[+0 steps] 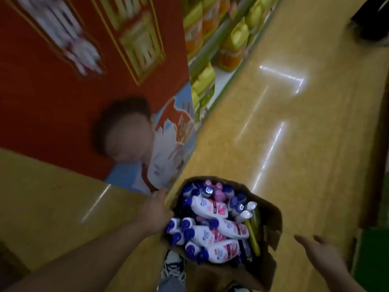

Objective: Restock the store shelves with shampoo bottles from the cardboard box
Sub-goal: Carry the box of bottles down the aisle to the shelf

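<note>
An open cardboard box [271, 213] stands on the floor in front of me, filled with several white shampoo bottles [208, 207] with blue caps and pink labels, plus a few pink-capped ones [219, 188] at its far end. My left hand [154, 211] grips the box's left rim. My right hand [320, 248] hovers to the right of the box with fingers spread, holding nothing. The whole view is tilted and blurred.
A red display panel [63, 102] with a printed picture stands at left. Shelves of yellow and orange bottles [231, 45] run along the aisle behind it. Shiny yellow floor [294, 144] stretches ahead. My shoe [173, 268] is beside the box; a green fixture [372, 260] stands at right.
</note>
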Demonstrator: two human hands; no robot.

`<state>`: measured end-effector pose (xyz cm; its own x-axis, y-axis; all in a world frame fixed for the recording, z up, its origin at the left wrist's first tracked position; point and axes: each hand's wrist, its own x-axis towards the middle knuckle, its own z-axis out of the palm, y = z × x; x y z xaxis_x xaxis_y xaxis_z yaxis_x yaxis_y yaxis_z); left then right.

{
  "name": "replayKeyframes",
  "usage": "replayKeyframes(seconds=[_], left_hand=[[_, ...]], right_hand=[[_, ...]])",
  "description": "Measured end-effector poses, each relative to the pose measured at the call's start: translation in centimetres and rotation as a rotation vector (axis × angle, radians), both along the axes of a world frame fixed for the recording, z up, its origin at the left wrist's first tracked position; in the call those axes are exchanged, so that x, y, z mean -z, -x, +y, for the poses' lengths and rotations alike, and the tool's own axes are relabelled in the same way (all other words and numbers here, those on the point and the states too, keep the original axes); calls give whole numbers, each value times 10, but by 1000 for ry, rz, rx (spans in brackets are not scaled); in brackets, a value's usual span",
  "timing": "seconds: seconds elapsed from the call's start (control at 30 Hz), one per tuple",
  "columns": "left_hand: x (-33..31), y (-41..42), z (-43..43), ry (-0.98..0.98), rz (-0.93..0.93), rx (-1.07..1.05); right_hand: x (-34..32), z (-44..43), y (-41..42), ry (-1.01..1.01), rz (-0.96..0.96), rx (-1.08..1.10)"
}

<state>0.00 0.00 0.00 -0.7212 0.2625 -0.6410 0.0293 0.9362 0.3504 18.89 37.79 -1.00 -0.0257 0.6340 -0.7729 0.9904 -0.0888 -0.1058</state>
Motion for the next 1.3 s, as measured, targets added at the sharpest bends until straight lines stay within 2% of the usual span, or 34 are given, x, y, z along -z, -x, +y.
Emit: replayKeyframes(seconds=[0.1,0.23,0.47,0.6,0.9,1.13,1.3], left_hand=[[75,3,2,5,-50,-175],[163,16,-2,118,-93,-256],[265,14,-18,234,-252,-234],[288,6,-32,274,-264,-234],[299,6,-32,275,-234,-240],[304,14,-32,279,-291,-259],[312,26,-33,343,-295,-155]], right_hand=[[73,5,-9,20,-11,30],[154,7,-18,78,30,155],[239,5,-42,102,173,207],[270,6,-38,57,178,137],[324,-9,-49,7,84,148],[361,-4,-49,160,68,118],[383,2,-50,201,49,-74]])
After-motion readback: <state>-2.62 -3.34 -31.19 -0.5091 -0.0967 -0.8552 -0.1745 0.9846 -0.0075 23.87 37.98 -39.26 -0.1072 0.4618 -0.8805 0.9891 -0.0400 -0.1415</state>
